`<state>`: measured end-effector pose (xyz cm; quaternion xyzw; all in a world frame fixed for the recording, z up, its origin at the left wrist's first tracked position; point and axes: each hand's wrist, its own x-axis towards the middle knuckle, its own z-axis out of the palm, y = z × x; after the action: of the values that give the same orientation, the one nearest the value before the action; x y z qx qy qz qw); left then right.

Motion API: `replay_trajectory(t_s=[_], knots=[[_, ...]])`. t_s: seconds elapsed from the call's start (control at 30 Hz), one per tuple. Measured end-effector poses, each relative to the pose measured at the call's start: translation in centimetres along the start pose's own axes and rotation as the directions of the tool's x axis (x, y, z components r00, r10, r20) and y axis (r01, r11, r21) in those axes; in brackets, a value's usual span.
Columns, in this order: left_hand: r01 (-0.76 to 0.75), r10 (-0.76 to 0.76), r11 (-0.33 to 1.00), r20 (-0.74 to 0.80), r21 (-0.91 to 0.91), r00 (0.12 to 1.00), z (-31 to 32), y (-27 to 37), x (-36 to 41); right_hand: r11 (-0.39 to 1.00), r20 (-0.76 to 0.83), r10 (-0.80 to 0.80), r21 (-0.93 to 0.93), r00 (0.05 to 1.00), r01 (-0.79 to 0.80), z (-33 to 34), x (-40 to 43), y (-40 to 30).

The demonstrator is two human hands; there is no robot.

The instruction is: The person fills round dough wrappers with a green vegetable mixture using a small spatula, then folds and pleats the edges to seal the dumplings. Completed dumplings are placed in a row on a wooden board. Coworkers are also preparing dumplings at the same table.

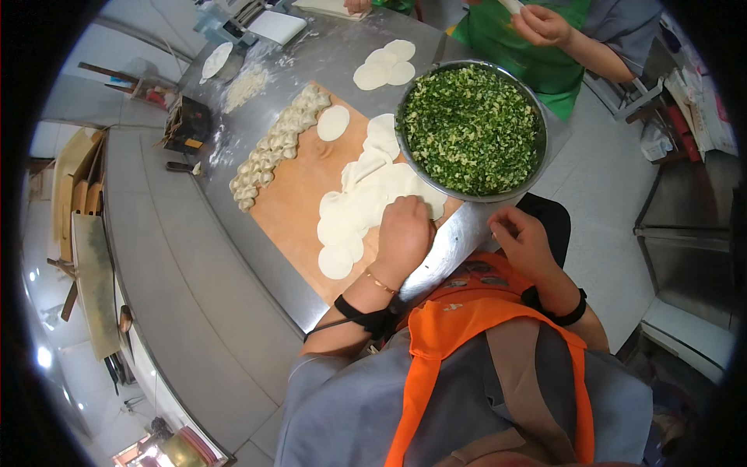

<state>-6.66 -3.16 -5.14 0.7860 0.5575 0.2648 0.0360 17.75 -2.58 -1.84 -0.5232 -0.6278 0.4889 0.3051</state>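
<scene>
My left hand (405, 230) is curled over the near edge of the wooden board (292, 204), against the round dough wrappers (373, 195). Its fingertips are turned away, so whatever may be inside them is hidden. Just below the steel bowl (545, 149) my right hand (522, 239) hovers with loosely bent fingers, a gap by the thumb and nothing visible in it. Chopped green filling with yellow bits (473, 128) fills the bowl. Folded dumplings (280, 143) line the board's far left side in a tight row. One single wrapper (333, 123) lies beside them.
More wrappers (385, 64) lie on the steel table (327, 46) near a person in a green apron (525, 55). Spilled flour (248, 87), a flour bowl (222, 61) and a dark-handled tool (181, 167) are at the left. Another person's hand (357, 6) shows at the top.
</scene>
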Motion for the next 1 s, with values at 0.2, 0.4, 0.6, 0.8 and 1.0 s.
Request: replay_trajectory(t_s=[0.2, 0.4, 0.6, 0.8, 1.0], knots=[[0.546, -0.429, -0.022, 0.502, -0.837, 0.751, -4.3, 0.5, -1.2, 0.980, 0.087, 0.141, 0.126, 0.986, -0.151, 1.0, 0.6, -1.7], [0.460, -0.395, -0.362, 0.581, -0.810, 0.712, -5.2, 2.5, -0.7, 0.892, 0.237, 0.116, 0.401, 0.964, -0.207, 2.7, 0.8, -3.9], [0.422, -0.412, -0.148, 0.444, -0.894, 0.796, -4.1, 3.1, -0.9, 0.956, 0.158, 0.047, 0.278, 0.986, -0.090, 2.0, 0.6, -4.6], [0.507, -0.383, -0.143, 0.520, -0.850, 0.763, -2.7, 2.9, -0.6, 0.980, 0.088, -0.005, 0.197, 0.996, -0.013, 1.3, 0.7, -6.2], [0.331, -0.303, -0.626, 0.611, -0.706, 0.731, -4.1, 5.4, 1.6, 0.979, -0.001, -0.203, -0.029, 0.979, 0.202, 1.0, 0.8, -7.5]])
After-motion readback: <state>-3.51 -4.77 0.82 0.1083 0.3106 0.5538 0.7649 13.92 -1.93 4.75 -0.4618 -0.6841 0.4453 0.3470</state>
